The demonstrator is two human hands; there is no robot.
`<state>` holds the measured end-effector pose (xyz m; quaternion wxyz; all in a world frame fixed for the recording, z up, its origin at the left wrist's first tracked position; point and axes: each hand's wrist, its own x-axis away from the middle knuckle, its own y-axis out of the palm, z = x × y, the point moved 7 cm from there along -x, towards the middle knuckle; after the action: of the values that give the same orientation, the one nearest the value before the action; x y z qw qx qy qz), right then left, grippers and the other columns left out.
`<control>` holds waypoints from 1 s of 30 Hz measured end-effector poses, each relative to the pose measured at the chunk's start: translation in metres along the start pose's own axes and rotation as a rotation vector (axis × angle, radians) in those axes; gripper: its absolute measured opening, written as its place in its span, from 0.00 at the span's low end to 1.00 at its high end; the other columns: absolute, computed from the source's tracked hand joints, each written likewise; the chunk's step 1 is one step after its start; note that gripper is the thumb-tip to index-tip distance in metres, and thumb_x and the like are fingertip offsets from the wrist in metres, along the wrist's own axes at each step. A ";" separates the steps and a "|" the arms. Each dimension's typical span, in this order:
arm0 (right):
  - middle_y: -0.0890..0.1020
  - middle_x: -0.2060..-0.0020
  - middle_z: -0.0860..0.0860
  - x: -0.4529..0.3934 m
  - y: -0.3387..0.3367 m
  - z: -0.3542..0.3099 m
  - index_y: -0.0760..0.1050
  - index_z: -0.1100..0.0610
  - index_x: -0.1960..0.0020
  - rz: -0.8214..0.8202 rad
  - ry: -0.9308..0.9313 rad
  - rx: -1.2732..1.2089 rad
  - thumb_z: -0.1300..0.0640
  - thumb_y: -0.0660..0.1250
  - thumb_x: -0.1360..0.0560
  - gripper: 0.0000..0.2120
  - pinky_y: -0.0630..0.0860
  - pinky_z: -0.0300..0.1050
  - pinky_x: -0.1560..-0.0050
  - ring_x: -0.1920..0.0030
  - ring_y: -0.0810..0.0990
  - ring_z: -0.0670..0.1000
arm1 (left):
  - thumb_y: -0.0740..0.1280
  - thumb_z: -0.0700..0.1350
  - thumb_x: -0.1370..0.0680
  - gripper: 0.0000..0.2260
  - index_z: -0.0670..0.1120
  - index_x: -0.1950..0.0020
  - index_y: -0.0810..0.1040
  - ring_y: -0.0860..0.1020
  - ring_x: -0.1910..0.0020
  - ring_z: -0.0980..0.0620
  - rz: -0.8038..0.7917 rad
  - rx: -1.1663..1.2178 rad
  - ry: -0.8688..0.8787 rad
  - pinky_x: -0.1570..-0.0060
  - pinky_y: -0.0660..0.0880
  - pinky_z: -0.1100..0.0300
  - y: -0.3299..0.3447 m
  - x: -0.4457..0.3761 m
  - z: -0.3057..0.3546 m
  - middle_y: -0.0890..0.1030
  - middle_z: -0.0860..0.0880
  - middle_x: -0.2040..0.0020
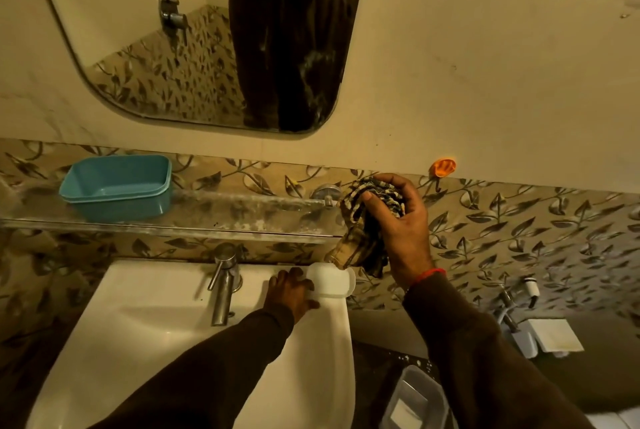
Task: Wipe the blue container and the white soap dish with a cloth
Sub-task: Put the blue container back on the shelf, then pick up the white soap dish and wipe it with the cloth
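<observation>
The blue container (117, 186) stands empty on the left part of a glass shelf (225, 217) under the mirror. The white soap dish (332, 281) sits on the back right corner of the washbasin (145, 328). My left hand (289, 293) grips the dish's left side. My right hand (398, 220) is raised above and to the right of the dish and holds a bunched patterned cloth (370, 220). The cloth's lower end hangs down to the dish's far rim.
A chrome tap (223, 285) rises at the back middle of the basin. A mirror (207, 37) hangs on the wall above. An orange hook (443, 167) sticks to the wall at right. A grey bin (415, 401) stands on the floor below right.
</observation>
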<state>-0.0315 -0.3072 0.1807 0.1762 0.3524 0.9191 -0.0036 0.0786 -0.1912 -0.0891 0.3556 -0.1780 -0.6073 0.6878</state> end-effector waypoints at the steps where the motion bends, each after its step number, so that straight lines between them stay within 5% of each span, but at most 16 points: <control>1: 0.83 0.48 0.48 0.000 0.000 0.001 0.77 0.54 0.42 -0.001 0.003 0.001 0.63 0.72 0.26 0.13 0.81 0.44 0.54 0.48 0.84 0.50 | 0.66 0.60 0.22 0.20 0.55 0.32 0.77 0.67 0.29 0.43 -0.004 -0.011 0.007 0.29 0.62 0.47 0.001 -0.001 0.001 0.68 0.49 0.26; 7: 0.81 0.45 0.55 -0.002 0.005 0.006 0.77 0.53 0.42 -0.010 0.025 0.016 0.60 0.72 0.26 0.13 0.82 0.51 0.52 0.47 0.83 0.54 | 0.61 0.51 0.17 0.15 0.50 0.33 0.75 0.69 0.30 0.42 0.025 0.023 0.022 0.31 0.62 0.49 -0.005 -0.003 -0.002 0.69 0.46 0.25; 11: 0.83 0.46 0.52 0.000 0.009 0.006 0.78 0.53 0.42 -0.014 0.029 -0.010 0.62 0.72 0.26 0.13 0.82 0.46 0.54 0.48 0.84 0.52 | 0.60 0.50 0.17 0.13 0.49 0.34 0.75 0.72 0.33 0.43 0.097 0.118 0.061 0.34 0.64 0.53 -0.019 0.004 -0.006 0.71 0.47 0.27; 23: 0.84 0.50 0.49 0.017 0.028 -0.008 0.79 0.51 0.45 -0.024 0.021 -0.023 0.62 0.72 0.26 0.12 0.82 0.47 0.55 0.50 0.85 0.51 | 0.73 0.54 0.25 0.17 0.44 0.43 0.78 0.75 0.35 0.45 0.296 0.557 0.191 0.32 0.71 0.51 -0.068 0.065 -0.029 0.74 0.48 0.30; 30: 0.84 0.54 0.43 0.027 0.049 -0.028 0.78 0.51 0.46 -0.050 -0.028 -0.004 0.62 0.71 0.26 0.11 0.82 0.44 0.55 0.52 0.84 0.48 | 0.73 0.58 0.26 0.20 0.41 0.51 0.77 0.73 0.31 0.46 0.534 0.642 0.360 0.34 0.74 0.52 -0.125 0.126 -0.038 0.72 0.44 0.28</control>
<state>-0.0273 -0.2492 0.2044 0.1896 0.3287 0.9251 -0.0113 0.0522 -0.0741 0.0468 0.3028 -0.3259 -0.2247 0.8670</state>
